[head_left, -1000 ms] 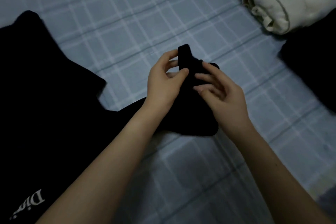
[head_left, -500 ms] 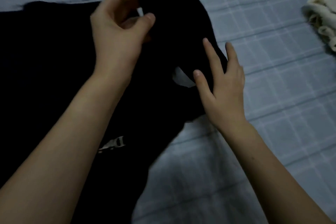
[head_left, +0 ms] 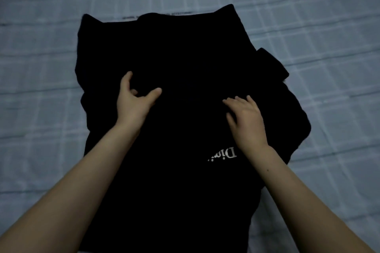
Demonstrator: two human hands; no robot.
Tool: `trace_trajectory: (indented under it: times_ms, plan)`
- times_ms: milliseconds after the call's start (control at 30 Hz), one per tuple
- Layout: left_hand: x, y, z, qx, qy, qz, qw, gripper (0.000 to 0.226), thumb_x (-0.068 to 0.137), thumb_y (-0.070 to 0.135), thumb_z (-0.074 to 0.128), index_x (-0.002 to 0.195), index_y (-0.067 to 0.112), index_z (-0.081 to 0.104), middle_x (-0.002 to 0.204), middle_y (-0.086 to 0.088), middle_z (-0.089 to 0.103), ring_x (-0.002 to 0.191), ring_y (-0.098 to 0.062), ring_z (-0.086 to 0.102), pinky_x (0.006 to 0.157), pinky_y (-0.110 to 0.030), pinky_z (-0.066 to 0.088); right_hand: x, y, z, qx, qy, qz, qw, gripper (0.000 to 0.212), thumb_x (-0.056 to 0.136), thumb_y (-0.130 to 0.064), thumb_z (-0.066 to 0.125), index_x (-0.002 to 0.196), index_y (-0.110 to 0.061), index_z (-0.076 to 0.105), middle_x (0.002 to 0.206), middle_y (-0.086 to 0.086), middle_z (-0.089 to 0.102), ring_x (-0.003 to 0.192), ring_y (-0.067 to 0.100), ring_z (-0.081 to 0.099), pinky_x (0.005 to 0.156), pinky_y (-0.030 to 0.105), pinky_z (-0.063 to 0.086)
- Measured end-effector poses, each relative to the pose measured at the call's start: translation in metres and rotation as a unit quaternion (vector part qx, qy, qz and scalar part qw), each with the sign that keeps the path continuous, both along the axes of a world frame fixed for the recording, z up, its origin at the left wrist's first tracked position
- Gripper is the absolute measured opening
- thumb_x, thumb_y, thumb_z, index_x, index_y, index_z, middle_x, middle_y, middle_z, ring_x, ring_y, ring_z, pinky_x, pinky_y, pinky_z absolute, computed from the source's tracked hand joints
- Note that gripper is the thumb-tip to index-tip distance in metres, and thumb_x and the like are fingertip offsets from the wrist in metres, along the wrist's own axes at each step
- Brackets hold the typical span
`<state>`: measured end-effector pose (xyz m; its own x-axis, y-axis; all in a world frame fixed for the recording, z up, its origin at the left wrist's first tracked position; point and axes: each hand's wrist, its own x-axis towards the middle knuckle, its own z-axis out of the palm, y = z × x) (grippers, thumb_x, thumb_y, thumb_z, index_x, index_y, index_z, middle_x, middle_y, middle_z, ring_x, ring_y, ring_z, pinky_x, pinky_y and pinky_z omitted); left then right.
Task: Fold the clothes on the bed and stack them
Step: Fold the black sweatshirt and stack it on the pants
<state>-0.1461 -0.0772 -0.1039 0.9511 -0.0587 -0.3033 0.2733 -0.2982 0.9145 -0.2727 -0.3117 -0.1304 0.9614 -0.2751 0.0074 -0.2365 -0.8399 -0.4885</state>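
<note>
Head view: you see a black garment [head_left: 185, 57] spread across the checked bed sheet [head_left: 308, 26], right in front of you.
Progress: it lies mostly unfolded, with a flap doubled over at the right. Folding looks barely begun, and no stack shows.
Left hand [head_left: 134, 102]: on the cloth, thumb splayed, fingers curled; you cannot tell if it pinches fabric.
Right hand [head_left: 246, 117]: flat, fingers straight, pressing the cloth.
Material: matte, limp, soft-looking, with white lettering [head_left: 223, 155].
</note>
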Motion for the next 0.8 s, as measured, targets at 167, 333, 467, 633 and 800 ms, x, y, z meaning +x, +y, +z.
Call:
trace_trajectory:
  times_ms: [167, 333, 467, 633, 800]
  plan:
    - [0.030, -0.005, 0.014, 0.037, -0.147, -0.018, 0.988, 0.074, 0.082, -0.002, 0.068, 0.147, 0.015, 0.037, 0.142, -0.001, 0.048, 0.126, -0.015, 0.050, 0.093, -0.018, 0.047, 0.010, 0.017, 0.009, 0.060, -0.096, -0.059, 0.992, 0.034, 0.093, -0.006, 0.059, 0.126, -0.012, 0.068, 0.122, 0.008, 0.070, 0.121, 0.018, 0.057, 0.118, 0.031, 0.025]
    - [0.085, 0.041, 0.024, 0.063, -0.216, 0.044, 0.973, 0.079, 0.078, -0.001, 0.067, 0.147, 0.013, 0.033, 0.143, -0.005, 0.047, 0.130, -0.013, 0.049, 0.106, -0.021, 0.043, 0.039, 0.067, 0.025, 0.078, -0.112, 0.095, 0.986, 0.038, 0.095, -0.014, 0.060, 0.133, -0.011, 0.061, 0.135, 0.007, 0.063, 0.131, 0.019, 0.052, 0.117, 0.024, 0.017]
    - [0.070, 0.059, 0.009, 0.290, -0.036, -0.039, 0.956, 0.089, 0.086, 0.020, 0.070, 0.155, 0.028, 0.013, 0.154, -0.023, 0.026, 0.139, -0.039, 0.031, 0.116, -0.040, 0.027, 0.034, 0.089, 0.012, 0.038, 0.037, 0.187, 0.981, 0.059, 0.098, -0.006, 0.050, 0.154, -0.018, 0.033, 0.163, 0.007, 0.022, 0.153, 0.021, 0.012, 0.124, 0.027, -0.003]
    - [-0.033, 0.010, 0.003, 0.278, -0.205, -0.133, 0.929, 0.064, 0.086, 0.010, 0.068, 0.144, 0.013, 0.042, 0.138, -0.021, 0.045, 0.126, -0.037, 0.042, 0.109, -0.040, 0.032, -0.021, 0.041, 0.027, 0.008, -0.130, 0.037, 0.991, 0.055, 0.087, -0.003, 0.053, 0.141, -0.008, 0.053, 0.149, 0.012, 0.047, 0.142, 0.030, 0.037, 0.121, 0.042, 0.023]
    - [-0.132, -0.089, -0.002, -0.030, 0.009, -0.107, 0.994, 0.048, 0.090, 0.007, 0.066, 0.134, 0.018, 0.052, 0.116, 0.000, 0.061, 0.100, -0.007, 0.062, 0.091, -0.016, 0.050, -0.044, -0.047, 0.032, 0.117, -0.048, -0.086, 0.988, 0.038, 0.101, -0.008, 0.048, 0.138, -0.012, 0.057, 0.143, 0.004, 0.056, 0.136, 0.020, 0.047, 0.116, 0.029, 0.031]
